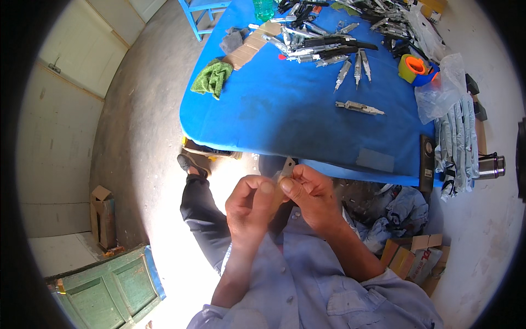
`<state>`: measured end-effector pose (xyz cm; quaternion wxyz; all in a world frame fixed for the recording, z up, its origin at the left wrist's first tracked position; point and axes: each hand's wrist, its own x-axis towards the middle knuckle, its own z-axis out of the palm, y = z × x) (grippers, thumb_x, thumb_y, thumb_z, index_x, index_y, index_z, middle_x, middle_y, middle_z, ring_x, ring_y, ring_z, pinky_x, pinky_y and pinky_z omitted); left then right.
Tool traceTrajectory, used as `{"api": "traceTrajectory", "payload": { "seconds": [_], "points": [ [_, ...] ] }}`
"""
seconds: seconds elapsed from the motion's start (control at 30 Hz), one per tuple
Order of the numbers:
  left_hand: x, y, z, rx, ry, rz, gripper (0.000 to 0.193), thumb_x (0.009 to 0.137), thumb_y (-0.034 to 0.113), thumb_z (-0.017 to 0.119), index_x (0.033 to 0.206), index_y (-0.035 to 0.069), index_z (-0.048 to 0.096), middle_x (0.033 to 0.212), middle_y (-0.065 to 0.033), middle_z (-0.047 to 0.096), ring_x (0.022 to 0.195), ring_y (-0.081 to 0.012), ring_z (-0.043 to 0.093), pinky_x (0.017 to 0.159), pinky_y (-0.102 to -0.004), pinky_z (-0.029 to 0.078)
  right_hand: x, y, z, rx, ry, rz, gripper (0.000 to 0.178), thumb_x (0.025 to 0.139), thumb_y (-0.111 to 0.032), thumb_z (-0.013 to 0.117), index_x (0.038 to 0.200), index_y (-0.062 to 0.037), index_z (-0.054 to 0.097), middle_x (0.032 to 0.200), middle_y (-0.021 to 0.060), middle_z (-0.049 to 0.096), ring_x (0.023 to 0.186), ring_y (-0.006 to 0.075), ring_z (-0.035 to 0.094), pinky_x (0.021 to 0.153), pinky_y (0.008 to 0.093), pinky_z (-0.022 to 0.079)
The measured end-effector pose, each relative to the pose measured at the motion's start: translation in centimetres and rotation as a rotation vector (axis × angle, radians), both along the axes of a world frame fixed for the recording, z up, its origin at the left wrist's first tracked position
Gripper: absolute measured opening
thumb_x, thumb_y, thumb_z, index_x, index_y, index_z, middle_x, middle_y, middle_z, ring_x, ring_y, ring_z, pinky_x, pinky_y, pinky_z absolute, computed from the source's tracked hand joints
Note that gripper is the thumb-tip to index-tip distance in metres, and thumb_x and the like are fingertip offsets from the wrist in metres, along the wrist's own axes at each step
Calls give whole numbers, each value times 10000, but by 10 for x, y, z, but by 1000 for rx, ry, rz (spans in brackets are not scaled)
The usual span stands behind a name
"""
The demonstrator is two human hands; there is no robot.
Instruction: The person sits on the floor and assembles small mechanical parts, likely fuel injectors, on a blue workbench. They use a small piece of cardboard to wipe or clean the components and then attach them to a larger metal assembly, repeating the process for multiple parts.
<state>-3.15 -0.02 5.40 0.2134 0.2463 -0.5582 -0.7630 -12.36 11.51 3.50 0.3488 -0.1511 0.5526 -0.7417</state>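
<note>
Greyish shirt (318, 301); hands (316, 202) pinch a pale, holed strip (287, 168).

Two hands are counted — one left hand (246, 211), one right hand (318, 203) — and one small flat piece (287, 165) is held at their fingers (267, 188). Beyond the fingers, one metal part (360, 107) is laid apart; farther off, three loose parts (358, 68) are seen beside a heap (312, 46) too tangled to be counted. Beyond the fingers to the left, one green cloth (212, 78), one grey cloth (234, 41) and one cardboard strip (249, 49) are found; far right, one flask (491, 166).
</note>
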Motion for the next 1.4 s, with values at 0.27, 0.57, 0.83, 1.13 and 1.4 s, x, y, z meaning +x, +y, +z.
{"api": "traceTrajectory", "payload": {
  "seconds": [0.27,0.57,0.83,1.13,1.4],
  "points": [
    [1,-14,-12,-205,20,-21,89,969,62,692,1021,-11,685,947,-20,677,851,-75,617,783,-231,504,6,-1,1,-5,153,41,129,1022,-120,608,1015,5,577,893,11,599,807,46,528,699,238,450],
    [-3,-6,-6,-225,10,147,175,1000,174,686,925,18,663,729,13,642,558,-30,510,505,-202,407,25,-15,1,-34,96,-5,212,1062,-227,567,1036,-17,555,852,11,591,735,45,534,626,234,435],
    [-2,-7,-11,-18,40,114,164,1027,171,636,955,24,645,695,-7,604,497,-42,463,443,-203,370,33,-18,-6,-205,-389,-25,286,1076,-323,534,979,-55,556,753,-6,537,600,59,492,504,221,367],
    [-3,-4,0,81,95,140,173,1037,171,615,956,19,625,691,-9,580,495,-42,441,432,-204,340,34,-27,0,-324,-537,-46,258,1083,-302,516,973,-71,543,746,-3,520,570,77,474,500,230,369],
    [2,-3,4,-11,42,162,181,1034,187,625,963,20,628,651,-2,569,466,-35,419,421,-209,327,36,-29,-2,-148,-198,-109,218,1075,-252,543,982,-55,540,761,-9,540,597,46,480,512,222,383]
  ]
}}
